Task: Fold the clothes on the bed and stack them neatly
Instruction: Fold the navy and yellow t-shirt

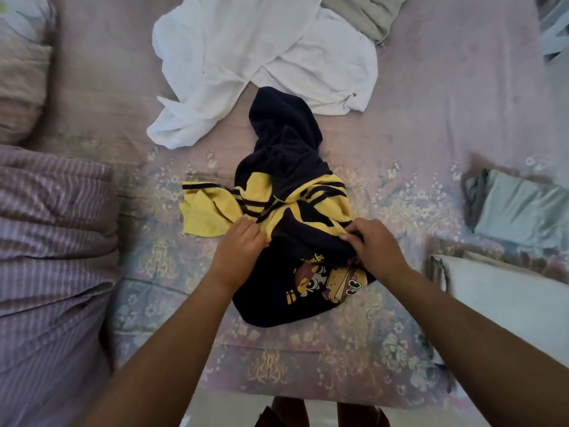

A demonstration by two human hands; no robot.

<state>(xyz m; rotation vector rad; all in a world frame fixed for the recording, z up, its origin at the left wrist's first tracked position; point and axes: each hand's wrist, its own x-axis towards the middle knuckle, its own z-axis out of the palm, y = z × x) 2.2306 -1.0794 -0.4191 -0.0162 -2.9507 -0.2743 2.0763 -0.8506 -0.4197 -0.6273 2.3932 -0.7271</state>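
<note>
A: Shirt (286, 186), navy with yellow striped parts, lay crumpled mid-bed (431, 124), cartoon print facing up at its near end.

B: And the hands?

A: Both were on it. The left hand (238, 246) had its fingers curled closed, pinching the fabric where a yellow sleeve met the navy body. The right hand (374, 245) pinched a fold of navy cloth at a yellow edge, fingers bunched tight on it.

B: Was the shirt lifted?

A: Cannot tell; most of it rested on the sheet, with the dark far end trailing away from the person.

B: What else was on the bed?

A: A white garment (255, 63) sprawled unfolded just beyond the shirt, touching or nearly touching its far tip. A beige cloth (366, 16) lay past that, partly on the white one. On the right sat a folded pale blue-grey piece (520, 208), well apart from the shirt, and a white folded item (505, 300) nearer the bed's edge.

B: And the left side?

A: A striped quilt (52, 241), bunched up, with a pillow (21, 66) beyond it.
</note>
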